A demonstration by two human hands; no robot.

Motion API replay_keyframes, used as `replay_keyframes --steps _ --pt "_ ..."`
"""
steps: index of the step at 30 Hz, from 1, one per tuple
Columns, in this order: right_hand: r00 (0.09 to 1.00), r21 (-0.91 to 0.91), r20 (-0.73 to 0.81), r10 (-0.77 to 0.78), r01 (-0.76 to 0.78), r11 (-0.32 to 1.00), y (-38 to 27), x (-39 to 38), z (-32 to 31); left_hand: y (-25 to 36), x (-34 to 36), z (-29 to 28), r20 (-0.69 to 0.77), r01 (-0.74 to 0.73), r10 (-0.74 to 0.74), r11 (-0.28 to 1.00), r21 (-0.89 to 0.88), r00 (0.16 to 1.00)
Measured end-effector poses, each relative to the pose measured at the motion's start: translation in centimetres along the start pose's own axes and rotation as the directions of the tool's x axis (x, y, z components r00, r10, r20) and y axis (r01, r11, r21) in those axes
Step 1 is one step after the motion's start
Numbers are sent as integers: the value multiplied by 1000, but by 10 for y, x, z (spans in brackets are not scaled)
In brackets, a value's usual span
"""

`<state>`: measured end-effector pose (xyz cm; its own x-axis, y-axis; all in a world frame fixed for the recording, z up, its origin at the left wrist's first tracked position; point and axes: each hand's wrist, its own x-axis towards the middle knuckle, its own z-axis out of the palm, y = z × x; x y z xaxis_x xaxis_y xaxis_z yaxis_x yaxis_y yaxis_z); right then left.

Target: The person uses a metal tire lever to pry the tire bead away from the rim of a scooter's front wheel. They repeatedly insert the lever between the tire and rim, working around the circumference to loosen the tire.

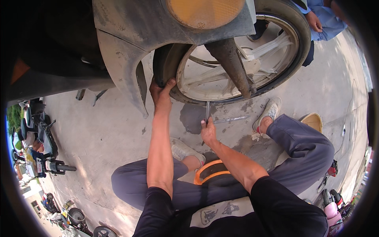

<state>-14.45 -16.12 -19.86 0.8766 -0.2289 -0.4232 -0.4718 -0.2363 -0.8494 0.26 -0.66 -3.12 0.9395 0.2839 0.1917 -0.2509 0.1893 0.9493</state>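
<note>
A motorcycle wheel with a black tire (303, 43) and a dusty, pale spoked rim (189, 91) stands in front of me under a grey fork leg (231, 65). My left hand (162, 94) is closed around the tire's near left side, thumb toward the rim. In my right hand (208, 131) is a metal tire lever (207, 108), held upright, its far end at the wheel's near edge. Whether that end sits under the tire's bead is too small to tell. A second metal bar (233, 119) extends rightward beside my right hand, seemingly on the ground.
Grey bodywork with an orange lamp (205, 12) overhangs the wheel. A yellow bowl (313, 121) stands by my right knee. An orange-and-black object (211, 172) lies between my legs. Another person's hand (314, 21) and blue clothing are at upper right. Parked motorcycles (43, 138) line the left.
</note>
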Motion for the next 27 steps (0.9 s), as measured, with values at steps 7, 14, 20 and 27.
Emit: replay_keyframes --steps 7,14,20,27 --pt "990 187 133 44 -69 980 -14 -9 -10 28 2 0 164 44 -59 995 93 985" --pt "964 344 236 120 -198 918 -57 -45 -1 45 -6 -1 229 -121 98 989 90 968" --pt "919 495 386 85 -283 821 -69 -45 -3 -17 -30 -20 151 220 -203 969 -109 968" --pt "926 404 377 0 -164 900 -72 -34 -4 -2 -15 -5 109 115 -111 993 -33 988"
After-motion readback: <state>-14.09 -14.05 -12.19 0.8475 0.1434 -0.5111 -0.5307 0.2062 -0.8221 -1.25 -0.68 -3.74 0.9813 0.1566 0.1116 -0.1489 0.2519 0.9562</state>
